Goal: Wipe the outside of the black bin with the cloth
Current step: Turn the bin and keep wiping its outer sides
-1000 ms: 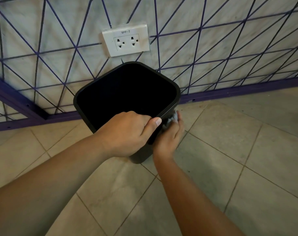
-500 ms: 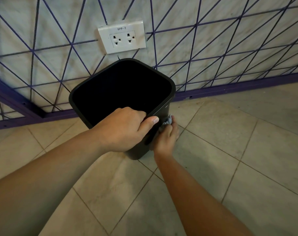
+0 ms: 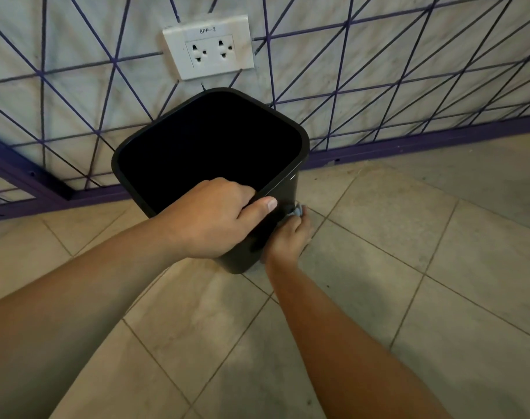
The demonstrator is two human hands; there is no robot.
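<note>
Black plastic bin [image 3: 287, 189], square-mouthed with rounded corners, stands on the beige tiled floor [image 3: 378, 267] close to a marble-look wall with purple lattice lines [image 3: 378, 71]. Left hand [image 3: 210, 220] clamps its near rim; right hand [image 3: 289, 240] presses a bunched blue-grey cloth [image 3: 297, 211] low against the right outer side. Wiping appears underway; remaining sides cannot be judged. A white double socket [image 3: 209, 46] sits above.

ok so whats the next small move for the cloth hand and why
Probably slide the right hand along the bin's side wall, pressing the cloth. The cloth sits low on that wall, and the left hand has a grip on the rim.
</note>
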